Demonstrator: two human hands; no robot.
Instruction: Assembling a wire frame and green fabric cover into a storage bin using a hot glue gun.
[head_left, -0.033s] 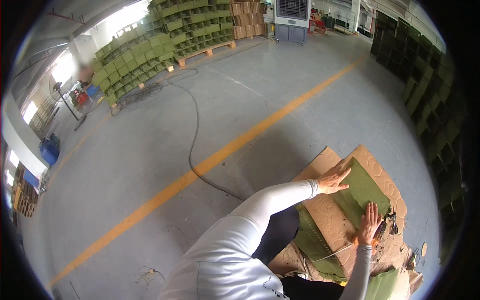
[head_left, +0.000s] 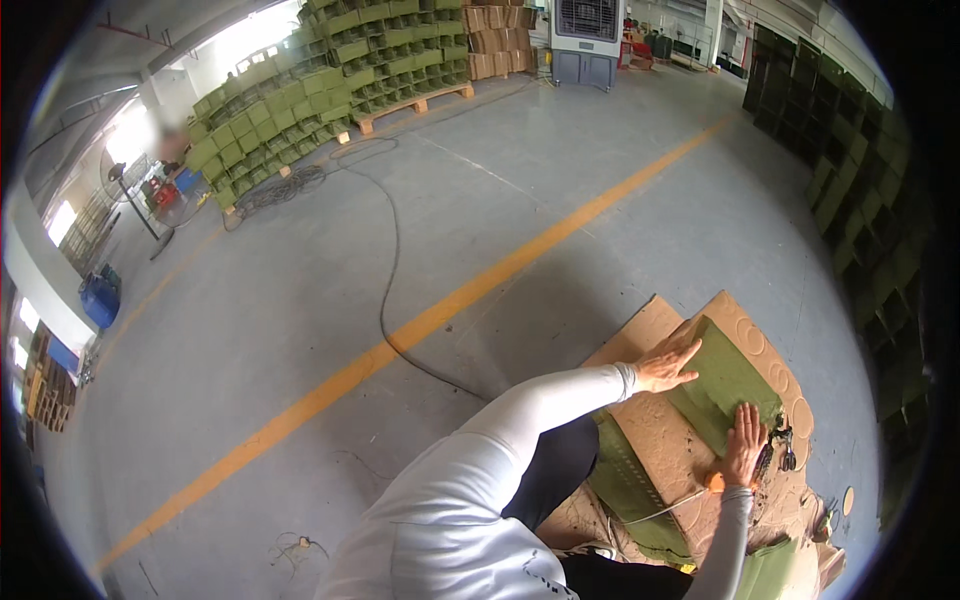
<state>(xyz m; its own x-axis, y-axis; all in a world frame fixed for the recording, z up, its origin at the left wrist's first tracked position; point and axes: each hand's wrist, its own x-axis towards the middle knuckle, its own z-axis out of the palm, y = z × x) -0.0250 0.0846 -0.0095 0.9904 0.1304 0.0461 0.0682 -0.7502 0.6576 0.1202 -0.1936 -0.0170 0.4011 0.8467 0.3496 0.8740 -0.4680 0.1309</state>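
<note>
A green box-like piece [head_left: 735,372] lies on a brown cardboard surface at the lower right. My left hand [head_left: 668,366] rests at its far left edge, fingers stretched out and apart. Against its near right end lies my right hand [head_left: 743,446], palm down with the fingers straight. An orange object [head_left: 715,482] shows partly beside my right wrist, its kind hidden. Just right of that hand is a small black tool [head_left: 788,448], too small to make out. A second green piece [head_left: 640,480] with a row of small holes sits lower, by my leg.
Brown cardboard [head_left: 725,308] marked with circles lies under the work. Stacked green boxes [head_left: 270,120] stand on pallets at the back left, more green stacks [head_left: 850,190] along the right. A dark cable [head_left: 390,260] crosses the floor near an orange line [head_left: 480,285]. An air cooler [head_left: 584,45] stands behind.
My right hand and wrist have shifted very slightly to the right. My left hand and the green piece look the same.
</note>
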